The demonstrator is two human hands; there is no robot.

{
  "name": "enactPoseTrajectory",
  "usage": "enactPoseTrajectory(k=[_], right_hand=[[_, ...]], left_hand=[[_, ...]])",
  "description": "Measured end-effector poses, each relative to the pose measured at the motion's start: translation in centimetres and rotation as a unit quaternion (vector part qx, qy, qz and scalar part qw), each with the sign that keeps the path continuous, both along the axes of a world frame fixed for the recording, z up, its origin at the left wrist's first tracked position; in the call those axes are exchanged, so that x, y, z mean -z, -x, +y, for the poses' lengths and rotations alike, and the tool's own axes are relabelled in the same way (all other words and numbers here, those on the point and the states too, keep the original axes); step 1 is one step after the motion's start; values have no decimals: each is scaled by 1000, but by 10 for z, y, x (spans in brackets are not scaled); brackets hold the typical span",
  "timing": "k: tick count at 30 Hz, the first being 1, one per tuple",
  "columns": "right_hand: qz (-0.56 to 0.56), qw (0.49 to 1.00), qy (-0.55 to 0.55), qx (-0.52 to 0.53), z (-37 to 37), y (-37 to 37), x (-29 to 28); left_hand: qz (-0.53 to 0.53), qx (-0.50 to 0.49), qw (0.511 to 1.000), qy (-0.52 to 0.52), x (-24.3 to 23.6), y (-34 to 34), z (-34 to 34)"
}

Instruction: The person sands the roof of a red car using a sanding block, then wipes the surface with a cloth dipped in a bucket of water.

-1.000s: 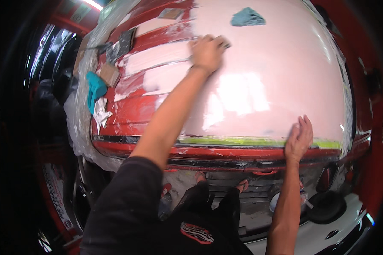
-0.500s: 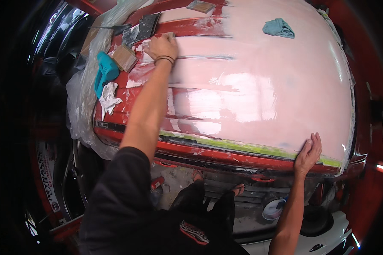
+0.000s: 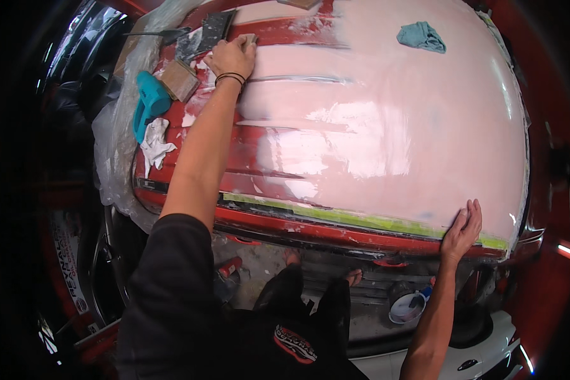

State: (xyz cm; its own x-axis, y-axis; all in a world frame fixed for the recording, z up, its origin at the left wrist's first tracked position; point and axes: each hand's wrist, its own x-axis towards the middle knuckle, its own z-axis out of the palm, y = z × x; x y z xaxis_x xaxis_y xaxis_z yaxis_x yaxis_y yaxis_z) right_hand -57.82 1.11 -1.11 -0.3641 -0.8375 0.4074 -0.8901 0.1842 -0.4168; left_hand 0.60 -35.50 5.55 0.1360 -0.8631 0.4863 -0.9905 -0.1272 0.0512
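Observation:
My left hand (image 3: 231, 58) is closed round a small tan sanding block (image 3: 250, 40), mostly covered by the fingers, on the ribbed part of a car roof (image 3: 386, 95). The roof is coated in pale pink filler, with red paint showing on the left. Beside this hand lie a dark, filler-smeared spreader board (image 3: 218, 30) and a brown block (image 3: 179, 80). At the near right edge of the roof, my right hand (image 3: 462, 229) lies with fingers stretched out, touching the pink surface beside the green masking tape (image 3: 361, 220).
A teal hand-held tool (image 3: 151, 103) and a crumpled white cloth (image 3: 154, 147) lie at the roof's left end, by clear plastic sheeting (image 3: 117, 152). A teal cloth (image 3: 422, 37) rests far right. Below on the floor are a white bucket (image 3: 407, 308) and a red-topped container (image 3: 230, 266).
My left hand with the sanding block has slid a little left and away from me along the ribs. My right hand stays in nearly the same place. The view has shifted slightly.

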Motion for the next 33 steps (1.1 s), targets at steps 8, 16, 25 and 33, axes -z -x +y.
enactPoseTrajectory(k=[8, 16, 25, 33], right_hand=[[27, 999, -1, 18, 11, 20, 3], [-3, 1000, -4, -4, 4, 3, 10], [-3, 1000, 5, 9, 7, 15, 7], [-1, 1000, 0, 9, 4, 14, 7]], left_hand=[[33, 183, 983, -1, 7, 32, 86], [1, -18, 998, -57, -5, -46, 7], [-17, 27, 999, -1, 11, -73, 69], [-32, -26, 997, -65, 2, -77, 55]])
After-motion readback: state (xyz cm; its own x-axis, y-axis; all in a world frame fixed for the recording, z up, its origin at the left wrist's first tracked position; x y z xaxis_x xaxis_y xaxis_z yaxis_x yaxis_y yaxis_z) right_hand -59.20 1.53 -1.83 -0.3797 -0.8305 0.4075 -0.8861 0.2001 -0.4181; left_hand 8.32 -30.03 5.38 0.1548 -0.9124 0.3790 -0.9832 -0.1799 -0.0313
